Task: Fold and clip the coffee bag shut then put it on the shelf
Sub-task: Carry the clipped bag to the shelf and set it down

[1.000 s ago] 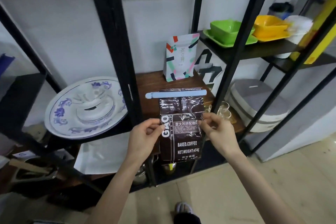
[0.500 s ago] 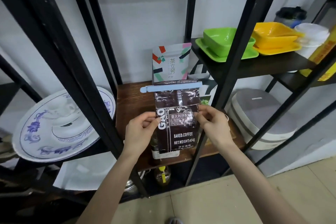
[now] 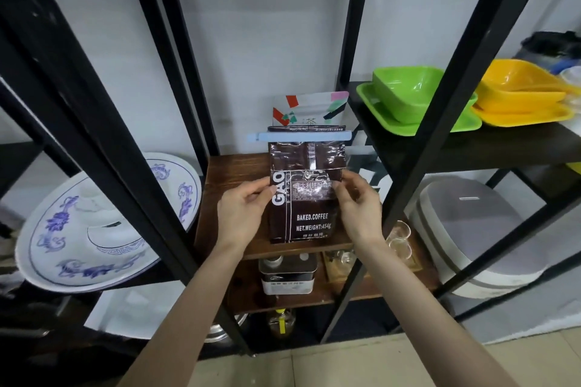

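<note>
Black metal shelving rack (image 3: 176,78) against white wall, dark wooden shelf board (image 3: 235,173) at centre.

- Dark brown foil coffee bag (image 3: 306,195): standing upright at front of wooden board, top folded and sealed by pale blue plastic clip bar (image 3: 300,136) just above the grip.
- Left hand (image 3: 243,209): pinching left edge of bag at mid-height.
- Right hand (image 3: 358,207): pinching right edge, level with left.
- Behind the grip: white pouch with coloured patches (image 3: 309,110), nearly touching the clip.
- Well left of the grip: blue-and-white porcelain platter (image 3: 103,223).
- Right of the grip: green plastic bowl on tray (image 3: 412,97).

Step judged: placing on shelf, fold and clip done. Next calling for settling base flat, checking bag stands, then letting go of both edges.
</note>
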A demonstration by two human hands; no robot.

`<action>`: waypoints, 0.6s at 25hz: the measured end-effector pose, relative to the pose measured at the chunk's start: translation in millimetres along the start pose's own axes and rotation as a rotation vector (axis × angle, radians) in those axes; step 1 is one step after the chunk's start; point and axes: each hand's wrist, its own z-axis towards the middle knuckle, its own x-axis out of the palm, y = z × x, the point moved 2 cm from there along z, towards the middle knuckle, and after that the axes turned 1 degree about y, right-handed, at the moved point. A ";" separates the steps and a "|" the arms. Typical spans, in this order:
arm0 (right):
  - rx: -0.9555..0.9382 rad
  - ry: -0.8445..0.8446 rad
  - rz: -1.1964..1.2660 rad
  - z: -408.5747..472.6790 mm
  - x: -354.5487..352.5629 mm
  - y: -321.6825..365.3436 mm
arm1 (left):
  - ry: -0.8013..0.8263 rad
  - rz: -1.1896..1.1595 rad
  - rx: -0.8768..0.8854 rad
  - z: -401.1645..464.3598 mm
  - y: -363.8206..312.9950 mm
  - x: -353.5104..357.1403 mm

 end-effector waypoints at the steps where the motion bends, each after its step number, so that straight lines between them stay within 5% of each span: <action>1: 0.018 -0.013 0.020 5.5 3.0 0.0 | 0.000 -0.021 -0.007 4.8 0.1 2.1; 15: 0.067 -0.145 0.161 70.0 12.7 11.7 | -0.006 -0.020 0.029 61.2 -13.1 31.5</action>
